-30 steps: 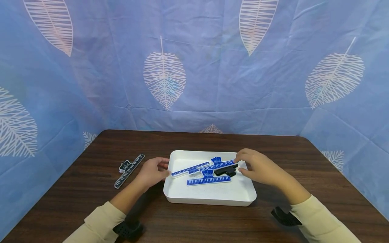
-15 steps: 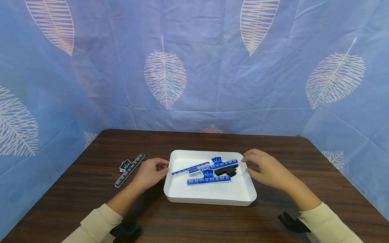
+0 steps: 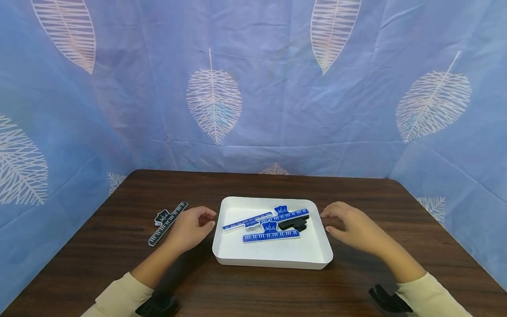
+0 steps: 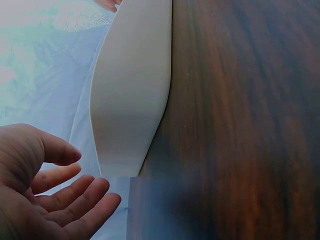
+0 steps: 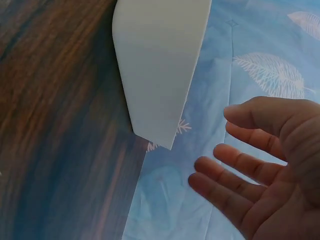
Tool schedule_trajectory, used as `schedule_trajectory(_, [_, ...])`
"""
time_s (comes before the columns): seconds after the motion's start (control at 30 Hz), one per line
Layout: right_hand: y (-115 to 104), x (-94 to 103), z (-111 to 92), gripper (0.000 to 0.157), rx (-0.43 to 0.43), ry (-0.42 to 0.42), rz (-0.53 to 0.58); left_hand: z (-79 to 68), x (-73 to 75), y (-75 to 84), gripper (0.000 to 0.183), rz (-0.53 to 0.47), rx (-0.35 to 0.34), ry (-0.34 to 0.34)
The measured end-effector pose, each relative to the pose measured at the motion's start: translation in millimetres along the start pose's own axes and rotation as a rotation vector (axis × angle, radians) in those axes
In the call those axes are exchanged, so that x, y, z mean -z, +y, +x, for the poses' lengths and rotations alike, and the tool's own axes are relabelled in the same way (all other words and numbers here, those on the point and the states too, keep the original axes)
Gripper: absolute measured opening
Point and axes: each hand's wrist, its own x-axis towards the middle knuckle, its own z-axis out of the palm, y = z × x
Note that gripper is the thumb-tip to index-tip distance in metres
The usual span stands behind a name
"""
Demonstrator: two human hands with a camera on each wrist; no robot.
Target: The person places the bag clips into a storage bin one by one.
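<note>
A shallow white tray (image 3: pixel 277 255) rests on the table, its side wall filling much of both wrist views. Inside lie a blue keyboard-patterned clip (image 3: pixel 271 237) in front, a second blue clip (image 3: pixel 291 215) behind it and a third blue clip (image 3: pixel 245 221) to the left. Partly tucked among them is a black clip (image 3: pixel 295 223). My left hand (image 3: pixel 192 229) hovers just left of the tray, fingers loosely bent and holding nothing. Off the tray's right side, my right hand (image 3: pixel 352 226) is likewise relaxed, with a gap between fingertips and rim.
A black keyboard-patterned clip (image 3: pixel 168 223) lies on the dark wooden table (image 3: pixel 253 290), beyond my left hand. Blue cloth with white leaf prints (image 3: pixel 253 88) hangs behind the table and along its sides.
Both hands have drawn away from the tray, the right one moving rightward off its rim and the left one slightly leftward. The clips and tray stay in place.
</note>
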Motion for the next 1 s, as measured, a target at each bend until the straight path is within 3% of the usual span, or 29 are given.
schedule_trajectory(0.43, [1.5, 3.9, -4.3, 0.034, -0.194, -0.112, 0.164, -8.1, 14.6, 2.9, 0.019, 0.148, -0.097, 0.093])
schedule_trajectory(0.77, [1.5, 2.2, -8.2, 0.035, -0.255, -0.139, 0.269, -12.0, 15.8, -5.9, 0.02, 0.277, -0.335, 0.114])
schedule_trajectory(1.0, [0.9, -1.0, -12.3, 0.038, -0.256, -0.152, 0.288, -15.1, 18.8, -7.1, 0.027, 0.383, -0.433, 0.116])
